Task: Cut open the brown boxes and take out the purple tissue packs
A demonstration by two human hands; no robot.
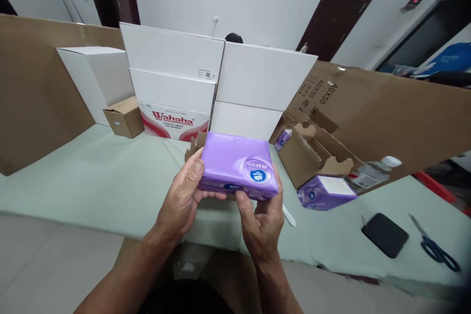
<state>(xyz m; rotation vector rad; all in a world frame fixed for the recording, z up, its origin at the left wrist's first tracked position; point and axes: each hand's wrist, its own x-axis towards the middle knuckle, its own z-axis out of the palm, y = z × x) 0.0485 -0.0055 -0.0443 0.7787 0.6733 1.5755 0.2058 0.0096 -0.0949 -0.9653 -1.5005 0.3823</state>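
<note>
Between my two hands is a purple pack of tissues (235, 157) with a blue Vinda logo, held above the table. My left hand (182, 194) grips its left end, thumb on the near corner and fingers underneath. Around the right end is my right hand (263, 221), its thumb pressed to the front face. Behind the pack, part of a brown cardboard box (196, 143) shows; most of it is hidden. A white object (289, 216) pokes out on the table just right of my right hand.
White boxes (172, 93) and a small brown carton (125, 117) stand at the back. Rightward are an open cardboard box (301, 157), another purple tissue pack (324, 194), a clear bottle (373, 174), a black flat object (386, 234) and scissors (434, 248). Cardboard walls (397, 117) border the table.
</note>
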